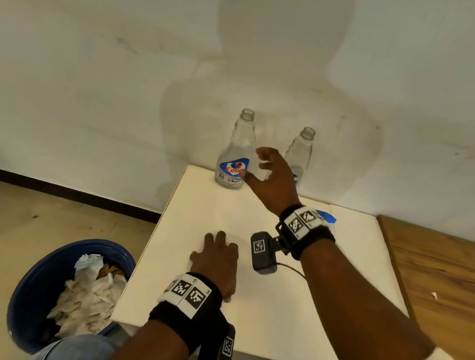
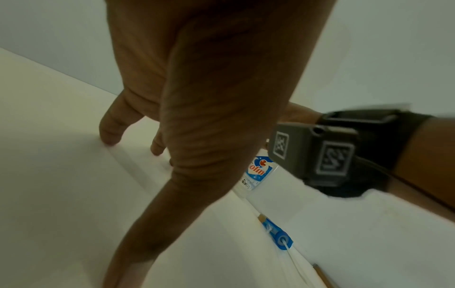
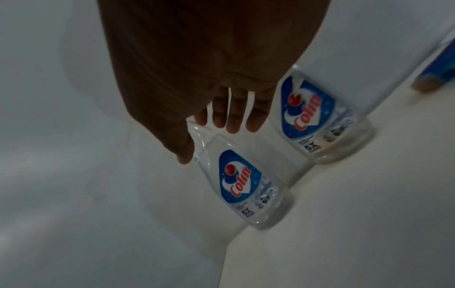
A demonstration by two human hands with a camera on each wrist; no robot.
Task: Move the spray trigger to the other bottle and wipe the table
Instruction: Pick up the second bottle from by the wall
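Note:
Two clear bottles with blue and red labels stand uncapped at the back of the white table (image 1: pixel 223 264): the left bottle (image 1: pixel 234 153) (image 3: pixel 246 187) (image 2: pixel 258 173) and the right bottle (image 1: pixel 300 153) (image 3: pixel 317 120). My right hand (image 1: pixel 253 164) (image 3: pixel 209 140) hovers between them with fingers spread, holding nothing; its thumb is close to the left bottle's shoulder, and I cannot tell whether it touches. The blue spray trigger (image 1: pixel 326 216) (image 2: pixel 278 233) (image 3: pixel 440 72) lies on the table near the wall, partly hidden behind my right wrist. My left hand (image 1: pixel 215 258) (image 2: pixel 138 140) rests flat on the table.
A blue bin (image 1: pixel 34 291) full of crumpled paper stands on the floor left of the table. A wooden surface (image 1: pixel 438 269) adjoins the table on the right. The wall runs directly behind the bottles.

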